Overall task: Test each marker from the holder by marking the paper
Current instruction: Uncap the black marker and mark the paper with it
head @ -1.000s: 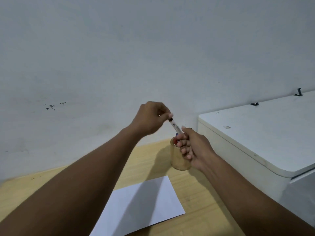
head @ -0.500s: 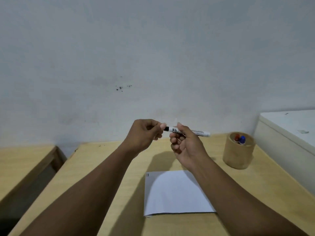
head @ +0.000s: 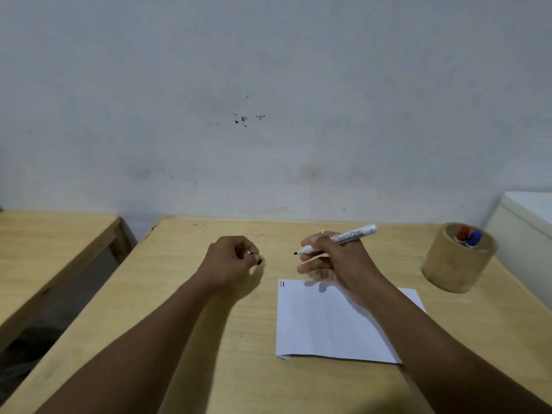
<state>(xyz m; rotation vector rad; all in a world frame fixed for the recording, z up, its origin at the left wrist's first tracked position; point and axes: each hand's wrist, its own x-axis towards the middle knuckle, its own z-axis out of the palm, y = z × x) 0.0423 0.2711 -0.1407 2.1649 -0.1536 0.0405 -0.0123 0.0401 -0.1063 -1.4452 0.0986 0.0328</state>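
A white sheet of paper (head: 325,321) lies on a wooden table (head: 209,339). Above its far edge, the right hand (head: 337,258) grips an uncapped marker (head: 337,239), tip pointing left. The left hand (head: 233,261) pinches the black cap (head: 259,261). Far right, a round holder (head: 454,264) contains red and blue markers (head: 468,236)

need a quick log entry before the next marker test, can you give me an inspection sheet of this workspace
surface: pale wooden table, bare apart from the job's things
job's things: white paper flat, two short marks at its far left corner; round wooden holder with a red and a blue marker; uncapped black marker
clutter: nothing seen
hands: right hand holds the marker above the paper; left hand closed on the black cap
cables: nothing seen
surroundings: stained wall, second table left, white cabinet right
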